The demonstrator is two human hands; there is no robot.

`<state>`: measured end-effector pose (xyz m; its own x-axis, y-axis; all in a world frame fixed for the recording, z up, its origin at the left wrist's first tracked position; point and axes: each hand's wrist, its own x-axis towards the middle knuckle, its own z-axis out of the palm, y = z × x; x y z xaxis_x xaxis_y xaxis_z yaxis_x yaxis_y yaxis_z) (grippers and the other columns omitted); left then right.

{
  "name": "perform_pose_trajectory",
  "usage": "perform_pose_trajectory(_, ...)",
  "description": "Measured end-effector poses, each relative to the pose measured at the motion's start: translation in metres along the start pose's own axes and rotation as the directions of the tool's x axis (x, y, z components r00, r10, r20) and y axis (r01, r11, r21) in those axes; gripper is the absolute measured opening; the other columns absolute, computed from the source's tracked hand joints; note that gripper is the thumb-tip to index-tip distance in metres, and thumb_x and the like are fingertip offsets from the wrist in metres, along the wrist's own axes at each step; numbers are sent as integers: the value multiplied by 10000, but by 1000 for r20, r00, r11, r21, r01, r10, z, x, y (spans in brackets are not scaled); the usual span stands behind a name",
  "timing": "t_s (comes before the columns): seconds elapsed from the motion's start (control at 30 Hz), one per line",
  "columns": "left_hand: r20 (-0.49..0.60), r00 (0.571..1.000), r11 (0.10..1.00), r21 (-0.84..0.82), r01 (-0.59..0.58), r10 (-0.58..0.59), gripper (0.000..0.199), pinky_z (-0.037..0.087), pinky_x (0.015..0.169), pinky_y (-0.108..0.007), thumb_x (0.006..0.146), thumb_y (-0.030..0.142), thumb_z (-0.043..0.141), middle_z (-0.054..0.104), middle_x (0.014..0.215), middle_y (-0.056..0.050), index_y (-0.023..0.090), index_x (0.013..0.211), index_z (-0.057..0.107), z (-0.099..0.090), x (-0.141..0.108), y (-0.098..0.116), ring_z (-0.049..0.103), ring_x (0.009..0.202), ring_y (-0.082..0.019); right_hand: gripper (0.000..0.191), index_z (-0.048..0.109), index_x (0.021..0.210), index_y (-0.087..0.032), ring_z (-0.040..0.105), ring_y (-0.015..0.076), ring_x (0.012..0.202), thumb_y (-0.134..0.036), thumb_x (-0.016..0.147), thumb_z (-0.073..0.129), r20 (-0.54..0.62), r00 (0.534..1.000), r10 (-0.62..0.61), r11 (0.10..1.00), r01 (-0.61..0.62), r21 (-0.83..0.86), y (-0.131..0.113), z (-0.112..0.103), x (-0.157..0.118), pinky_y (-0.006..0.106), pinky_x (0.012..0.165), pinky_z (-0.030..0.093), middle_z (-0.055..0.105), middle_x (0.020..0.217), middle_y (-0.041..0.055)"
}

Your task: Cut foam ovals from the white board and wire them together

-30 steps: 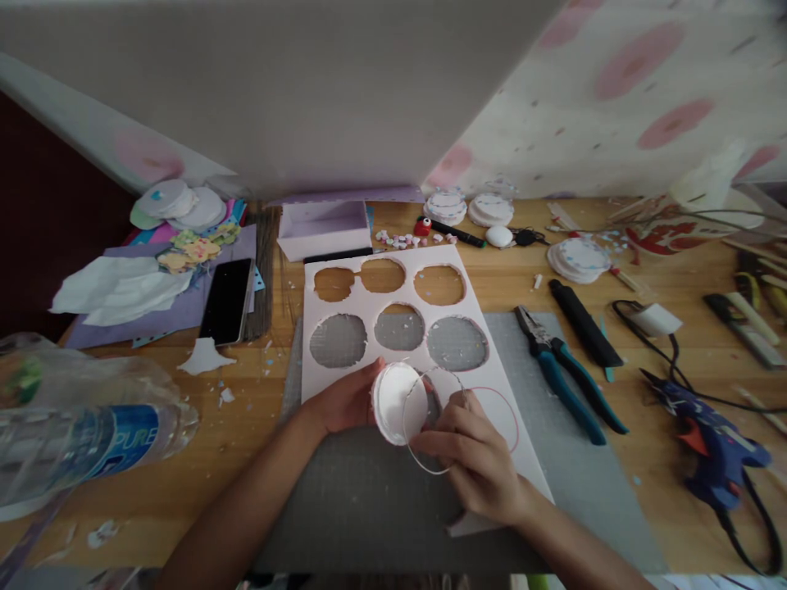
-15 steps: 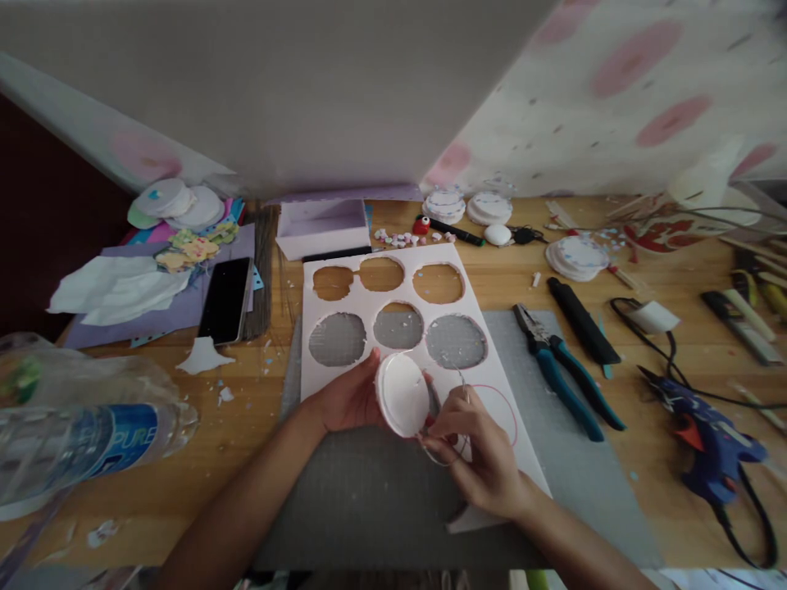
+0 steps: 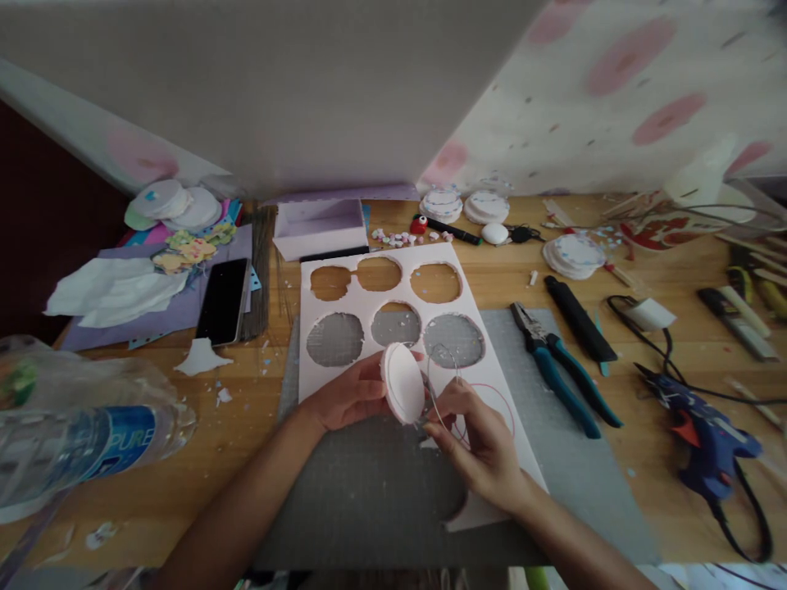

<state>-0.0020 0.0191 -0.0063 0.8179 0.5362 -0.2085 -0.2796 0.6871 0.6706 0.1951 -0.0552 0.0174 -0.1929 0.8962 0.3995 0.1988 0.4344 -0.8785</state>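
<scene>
A white foam disc (image 3: 402, 383), tilted on its edge, is gripped by my left hand (image 3: 353, 395), with fingers behind and along its left side. Just right of the disc, my right hand (image 3: 476, 434) pinches a thin looped wire (image 3: 438, 401); the loop rises above the fingers. Beneath both hands lies a white foam sheet (image 3: 362, 378) with several rough round holes and a red circle outline at its right. The sheet rests on a grey cutting mat (image 3: 344, 500).
Pliers (image 3: 557, 373), a black cutter (image 3: 580, 319) and a blue glue gun (image 3: 704, 451) lie right. A phone (image 3: 223, 301) and water bottle (image 3: 92, 442) are left. Behind stand a lilac box (image 3: 320, 229) and stacked white discs (image 3: 574, 254).
The disc has turned in my left hand and now shows a narrower face. The wire loop has shifted in my right hand, near the disc's right edge.
</scene>
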Motion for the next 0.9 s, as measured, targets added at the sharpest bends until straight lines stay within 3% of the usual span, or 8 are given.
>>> perform_pose_trajectory(0.13,-40,999,1000,-21,1,-2,683,518,700,-275,710,468,764,660,1148,-161,158,1285,562,0,0,1,670,905,-242,195,540,964,-220,509,164,731,-52,868,508,43,999,3,1000,-4,17,-1,-2,0,316,678,406,581,814,19)
perform_pose_trajectory(0.43,-55,998,998,-66,5,-9,595,544,683,-255,698,444,778,699,1058,-139,132,1184,636,-3,0,-1,670,748,-162,292,575,1005,-214,537,171,853,20,843,512,-1,999,-54,996,53,-76,1,0,-1,291,718,455,540,918,48)
perform_pose_trajectory(0.9,-61,998,996,-91,3,-8,570,539,699,-244,733,377,748,703,1108,-152,136,1231,612,-2,1,0,683,972,-254,317,583,1040,-208,533,152,832,34,861,483,36,997,-62,997,63,-33,2,1,-2,270,706,465,537,915,43)
